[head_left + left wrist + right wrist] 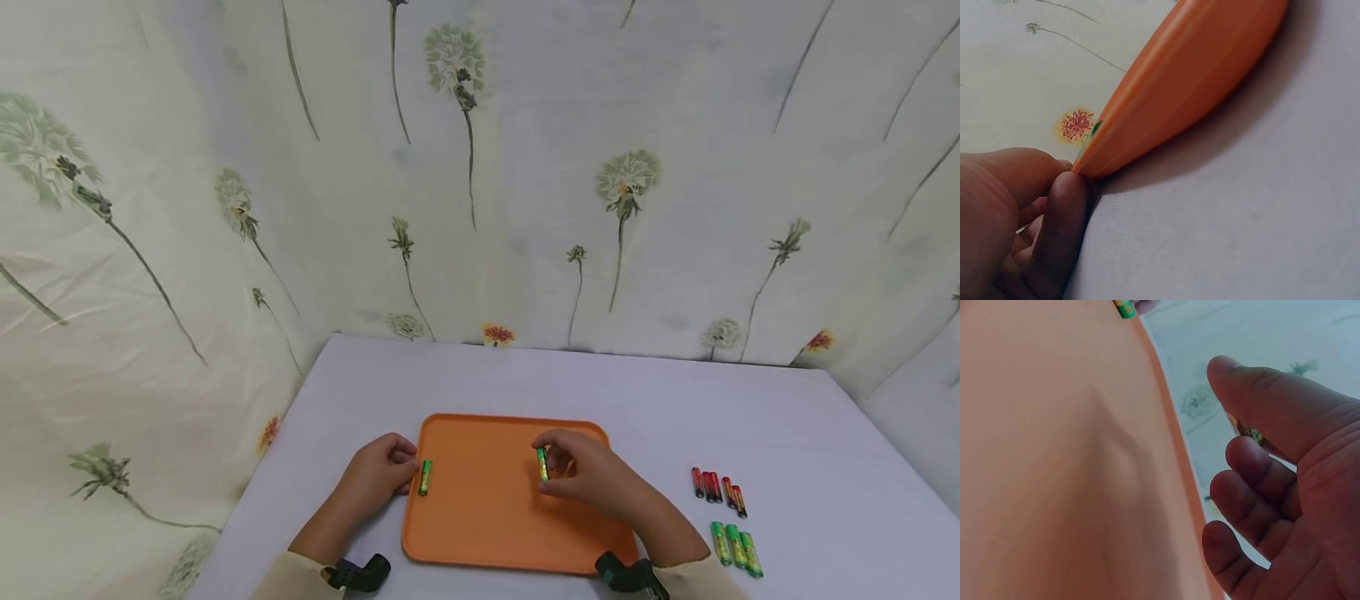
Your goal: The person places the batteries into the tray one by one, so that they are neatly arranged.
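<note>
An orange tray (487, 517) lies on the white table. My left hand (375, 475) pinches its left rim between thumb and fingers, as the left wrist view shows at the tray edge (1172, 94). One green battery (425, 477) lies on the tray just inside that rim, roughly parallel to it. Over the right half of the tray, my right hand (592, 477) holds a second green battery (543, 464) by its ends between thumb and finger, nearly upright in the head view. In the right wrist view the thumb hides most of this held battery (1249, 431).
Right of the tray, several red batteries (712, 487) lie side by side on the table (660, 408). Three green batteries (736, 547) lie in a row nearer the front. A flower-printed cloth (525, 167) hangs behind the table and along the left.
</note>
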A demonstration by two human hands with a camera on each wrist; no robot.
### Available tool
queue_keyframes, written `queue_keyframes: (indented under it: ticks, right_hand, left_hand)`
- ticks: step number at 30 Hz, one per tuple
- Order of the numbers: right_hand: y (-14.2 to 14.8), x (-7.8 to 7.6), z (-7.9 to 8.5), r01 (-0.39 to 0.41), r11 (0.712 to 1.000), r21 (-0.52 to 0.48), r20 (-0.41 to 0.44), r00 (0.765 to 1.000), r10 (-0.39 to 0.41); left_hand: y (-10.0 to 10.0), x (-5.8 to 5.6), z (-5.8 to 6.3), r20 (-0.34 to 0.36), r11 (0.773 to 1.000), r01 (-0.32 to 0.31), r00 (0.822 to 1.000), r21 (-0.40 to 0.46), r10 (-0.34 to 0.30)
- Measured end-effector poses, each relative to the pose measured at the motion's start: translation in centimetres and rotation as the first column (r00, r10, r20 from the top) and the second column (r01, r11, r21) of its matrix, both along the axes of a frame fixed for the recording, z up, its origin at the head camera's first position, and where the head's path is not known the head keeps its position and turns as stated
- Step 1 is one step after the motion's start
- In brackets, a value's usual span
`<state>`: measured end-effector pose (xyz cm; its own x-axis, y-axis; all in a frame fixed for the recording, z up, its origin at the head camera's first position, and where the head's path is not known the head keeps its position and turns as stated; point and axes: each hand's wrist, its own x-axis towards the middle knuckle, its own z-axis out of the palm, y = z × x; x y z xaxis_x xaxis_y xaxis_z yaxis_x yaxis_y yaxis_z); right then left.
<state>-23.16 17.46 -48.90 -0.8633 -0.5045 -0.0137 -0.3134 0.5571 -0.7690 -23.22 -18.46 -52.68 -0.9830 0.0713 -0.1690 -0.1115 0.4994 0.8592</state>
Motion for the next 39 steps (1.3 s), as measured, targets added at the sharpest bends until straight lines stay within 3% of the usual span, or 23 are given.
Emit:
queue_keyframes:
  ticks: [12, 22, 39]
  right_hand:
    - [-2.4, -0.4, 0.2, -0.030, 0.998, 0.060, -0.056, 0.998, 0.033]
    - [-4.6, -0.9, -0.1, -0.064, 0.998, 0.019, -0.002, 0.998, 0.064]
    - [-9.7, -2.6, -0.7, -0.153, 0.987, 0.059, 0.023, 0.988, 0.152]
  left_hand:
    - [0.3, -0.5, 0.4, -0.026, 1.000, 0.012, 1.000, -0.011, -0.013]
    - [0.6, -0.3, 0.6, -0.007, 1.000, 0.011, 1.000, -0.024, -0.012]
    - [0.3, -0.1, 0.0, 0.013, 1.000, -0.014, 1.000, -0.021, 0.014]
